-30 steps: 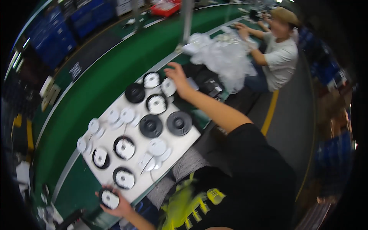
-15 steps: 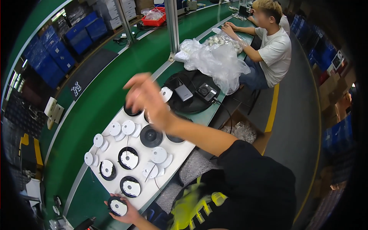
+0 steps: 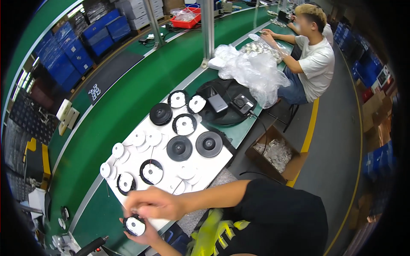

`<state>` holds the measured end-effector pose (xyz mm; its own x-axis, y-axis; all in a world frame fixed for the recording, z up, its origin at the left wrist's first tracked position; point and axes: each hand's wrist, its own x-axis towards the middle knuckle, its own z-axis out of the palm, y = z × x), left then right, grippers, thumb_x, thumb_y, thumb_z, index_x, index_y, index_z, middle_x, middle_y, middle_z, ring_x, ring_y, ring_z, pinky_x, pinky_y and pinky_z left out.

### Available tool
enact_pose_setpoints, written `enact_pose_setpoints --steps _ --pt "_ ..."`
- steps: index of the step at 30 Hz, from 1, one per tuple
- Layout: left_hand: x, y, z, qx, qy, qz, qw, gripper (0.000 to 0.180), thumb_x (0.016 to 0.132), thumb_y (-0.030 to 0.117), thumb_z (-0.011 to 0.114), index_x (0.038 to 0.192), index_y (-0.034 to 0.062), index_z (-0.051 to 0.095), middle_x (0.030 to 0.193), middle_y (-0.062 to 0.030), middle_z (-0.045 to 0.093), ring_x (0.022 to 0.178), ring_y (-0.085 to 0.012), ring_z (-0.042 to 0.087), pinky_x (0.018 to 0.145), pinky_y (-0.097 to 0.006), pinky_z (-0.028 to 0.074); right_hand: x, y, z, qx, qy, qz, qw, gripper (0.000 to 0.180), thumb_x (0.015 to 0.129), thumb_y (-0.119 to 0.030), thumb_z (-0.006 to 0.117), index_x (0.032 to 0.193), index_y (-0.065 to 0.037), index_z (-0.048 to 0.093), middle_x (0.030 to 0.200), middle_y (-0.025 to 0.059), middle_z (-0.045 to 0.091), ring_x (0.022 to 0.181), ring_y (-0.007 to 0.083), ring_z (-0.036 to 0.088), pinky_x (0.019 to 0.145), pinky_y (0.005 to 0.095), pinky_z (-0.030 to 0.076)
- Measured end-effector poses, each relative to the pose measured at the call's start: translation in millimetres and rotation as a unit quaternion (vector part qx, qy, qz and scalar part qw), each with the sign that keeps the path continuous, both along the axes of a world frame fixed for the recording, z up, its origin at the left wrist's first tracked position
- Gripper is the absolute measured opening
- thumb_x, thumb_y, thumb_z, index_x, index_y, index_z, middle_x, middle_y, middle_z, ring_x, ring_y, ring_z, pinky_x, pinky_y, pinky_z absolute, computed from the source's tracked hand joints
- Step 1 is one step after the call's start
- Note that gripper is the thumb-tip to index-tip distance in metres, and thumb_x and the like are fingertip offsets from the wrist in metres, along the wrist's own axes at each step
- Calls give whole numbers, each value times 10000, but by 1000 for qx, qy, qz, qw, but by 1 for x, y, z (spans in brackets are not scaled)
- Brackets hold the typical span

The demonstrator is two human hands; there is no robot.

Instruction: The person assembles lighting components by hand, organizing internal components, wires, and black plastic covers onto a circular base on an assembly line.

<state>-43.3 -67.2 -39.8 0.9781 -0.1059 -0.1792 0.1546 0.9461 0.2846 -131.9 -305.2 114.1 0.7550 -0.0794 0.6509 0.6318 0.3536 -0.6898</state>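
Right hand now down beside black-rimmed white disc (left-hand grip).

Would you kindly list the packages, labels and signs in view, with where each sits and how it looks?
Cardboard box: floor beside the bench, open, brown, holding small clear-bagged parts.
Plastic bags: bench by the seated co-worker, crumpled clear heap.
Red tray: far end, shallow.
Blue crates: stacked far left.
Label: dark mat, small, white-patterned.
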Motion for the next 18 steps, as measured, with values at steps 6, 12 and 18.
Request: enact_pose_setpoints --steps 6,12,18 --pt "-7 3 3 34 -43 -65 996 548 942 420 478 1454 231 435 1385 -215 487 1199 -346 511 883 -464 487 -45 -26 -102 -17 227 -173 958 430 971 -382 419 1036 -8 623 788 20 552 637 81 458 598 233 378" --pt "1 1 1 -51 -14 -68 996 520 925 457 450 1363 181 498 1244 -228 589 1105 -405 593 869 -554 509 -103 -60 -176 -105 231 -442 860 444 967 -449 502 856 -24 569 739 11 471 568 75 358 535 230 286" --pt "-4 8 -20 -99 -113 -47 987 553 960 521 449 1432 235 419 1363 -239 516 1256 -450 497 968 -569 467 -103 -83 -204 -192 183 -456 849 424 1011 -376 411 964 15 569 625 -29 324 569 67 291 544 244 235"
